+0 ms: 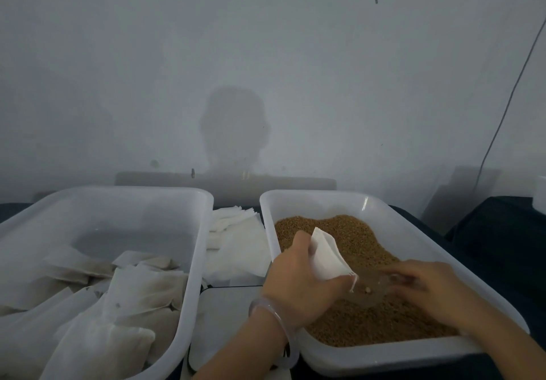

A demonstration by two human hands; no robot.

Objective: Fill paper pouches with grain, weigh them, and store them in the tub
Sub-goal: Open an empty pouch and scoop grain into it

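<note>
Your left fingers [331, 286] pinched the pouch [325, 254], right fingers [413, 279] gripped the scoop [369, 289] (blurred); a mouth pinched flat beside them could spill grain [348, 232].

Hand-packing station, plain room. Bare grey wall [266, 54] backed a dark table [487, 232] bearing grain tub [384, 359] and pouch tub [203, 232].

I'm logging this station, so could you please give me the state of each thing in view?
Left hand: grips a pouch.
Pouch: held tilted, looks unfilled.
Right hand: holds a scoop.
Scoop: clear, nearly empty.
Right tub: partly full of grain.
Left tub: holds filled pouches.
Spare pouches: stacked between the tubs.
Scale: pan bare where visible.
</note>
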